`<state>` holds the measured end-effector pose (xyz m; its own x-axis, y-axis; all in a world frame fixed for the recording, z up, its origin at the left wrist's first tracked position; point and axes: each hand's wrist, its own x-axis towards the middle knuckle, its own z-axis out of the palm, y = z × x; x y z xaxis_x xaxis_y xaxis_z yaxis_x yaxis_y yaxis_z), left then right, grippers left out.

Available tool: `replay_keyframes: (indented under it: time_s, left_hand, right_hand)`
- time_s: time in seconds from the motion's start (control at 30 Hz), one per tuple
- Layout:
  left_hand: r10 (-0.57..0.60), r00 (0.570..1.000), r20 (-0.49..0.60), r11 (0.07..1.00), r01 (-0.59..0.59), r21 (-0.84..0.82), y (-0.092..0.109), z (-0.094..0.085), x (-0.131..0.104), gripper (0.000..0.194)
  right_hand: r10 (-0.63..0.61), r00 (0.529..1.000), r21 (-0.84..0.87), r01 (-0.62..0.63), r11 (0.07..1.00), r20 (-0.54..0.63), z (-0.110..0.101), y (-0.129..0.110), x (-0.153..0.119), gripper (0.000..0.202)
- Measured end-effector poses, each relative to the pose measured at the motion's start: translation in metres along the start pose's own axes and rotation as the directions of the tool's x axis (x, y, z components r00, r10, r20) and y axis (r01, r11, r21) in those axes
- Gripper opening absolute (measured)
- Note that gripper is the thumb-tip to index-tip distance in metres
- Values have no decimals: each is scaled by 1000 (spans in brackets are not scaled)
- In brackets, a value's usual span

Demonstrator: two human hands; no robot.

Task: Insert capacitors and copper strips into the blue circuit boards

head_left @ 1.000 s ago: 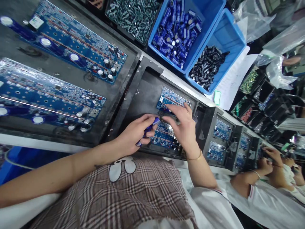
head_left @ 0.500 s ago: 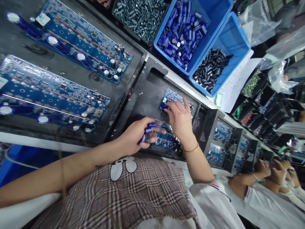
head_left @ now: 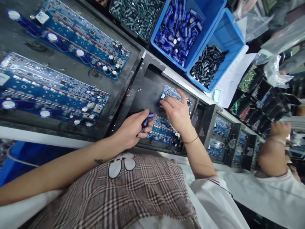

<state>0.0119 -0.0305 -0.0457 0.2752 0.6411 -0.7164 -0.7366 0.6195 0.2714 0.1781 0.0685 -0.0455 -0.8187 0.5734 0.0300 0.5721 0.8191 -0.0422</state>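
Note:
Several blue cylindrical capacitors (head_left: 148,120) are gathered in my left hand (head_left: 134,128), whose fingers curl around them beside the lower blue circuit board (head_left: 160,131). My right hand (head_left: 178,112) reaches over the upper circuit board (head_left: 169,90), palm down. Its thumb and fingertips are pressed together at the board's left end, on a dark blue capacitor (head_left: 160,101) that is mostly covered by the fingers. Both boards lie flat in a black tray (head_left: 149,84), and the right hand hides much of the upper one.
Beyond the tray stand a blue bin of blue capacitors (head_left: 181,62), a blue bin of black capacitors (head_left: 215,83) and a container of green parts (head_left: 135,19). Larger boards (head_left: 78,38) lie in the left tray. At right, a co-worker's arm (head_left: 274,152) is raised near further trays.
My left hand's fingers have closed more around the capacitors. My right hand has shifted slightly left at the upper board's end. The co-worker's arm has lifted, and the view has moved slightly.

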Motion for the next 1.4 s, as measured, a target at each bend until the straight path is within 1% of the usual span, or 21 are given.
replay_keyframes:
  time_s: [0.1,0.17,0.23,0.3,0.37,0.4,0.47,0.53,0.6,0.67,0.73,0.8,0.9,0.93,1.0,1.03,1.1,1.17,1.23,1.3,1.4]
  left_hand:
    - [30,999,20,998,-32,56,0,5,-2,23]
    - [13,997,73,997,-19,75,-4,12,-9,21]
    - [-88,991,104,995,83,54,-13,19,-20,18]
    - [-251,965,81,968,249,36,-27,23,-33,14]
    - [-396,916,63,917,392,66,-42,22,-43,12]
    - [-441,895,68,896,434,96,-49,21,-46,13]
    - [-477,874,94,874,460,154,-59,16,-49,19]
    - [-475,877,74,868,454,201,-64,12,-48,20]
    - [-464,884,46,864,441,243,-66,8,-45,16]
    - [-458,888,47,861,430,272,-67,5,-44,11]
    - [-446,892,75,869,411,276,-66,2,-43,6]
    - [-443,890,103,874,403,271,-65,1,-45,9]
    - [-455,871,188,875,396,280,-63,-1,-48,11]
    - [-456,865,211,875,393,282,-63,-2,-49,11]
    - [-449,864,230,883,388,265,-62,-3,-52,12]
    - [-442,869,222,888,390,244,-62,-3,-53,12]
    - [-436,880,190,896,403,187,-62,-4,-55,13]
    - [-421,895,149,905,404,129,-63,-5,-56,15]
    - [-387,914,124,921,377,97,-63,-7,-56,17]
    - [-367,922,126,929,357,96,-63,-11,-56,19]
    - [-380,908,176,925,367,102,-62,-21,-54,17]
  right_hand:
    - [106,991,152,-92,984,-82,-15,-12,-5,26]
    - [164,983,291,-133,947,-87,-33,-29,-19,30]
    - [196,979,348,-164,923,-57,-48,-48,-43,24]
    - [264,963,309,-234,922,-59,-53,-62,-74,16]
    - [335,940,260,-310,915,-58,-47,-70,-106,14]
    - [356,933,249,-335,909,-44,-40,-72,-119,13]
    - [385,923,238,-369,898,-22,-24,-72,-139,12]
    - [399,916,229,-382,895,-31,-11,-72,-148,12]
    - [398,916,211,-379,901,-51,-4,-73,-149,13]
    - [379,924,181,-364,914,-55,-4,-74,-147,15]
    - [346,936,137,-336,932,-59,-5,-76,-145,17]
    - [297,953,94,-291,952,-63,-5,-77,-144,20]
    - [227,970,75,-221,972,-83,-6,-79,-145,22]
    - [231,967,93,-222,971,-103,-9,-81,-144,22]
    - [291,948,182,-265,947,-132,-18,-88,-143,23]
    - [321,939,247,-285,926,-121,-23,-92,-141,23]
    - [340,938,359,-297,885,-61,-33,-101,-137,22]
    - [335,942,374,-307,875,-12,-37,-106,-132,17]
    - [360,933,299,-340,892,-14,-31,-105,-126,15]
    - [376,926,222,-363,905,-20,-20,-101,-122,17]
    - [361,933,192,-352,916,-10,-7,-93,-118,19]
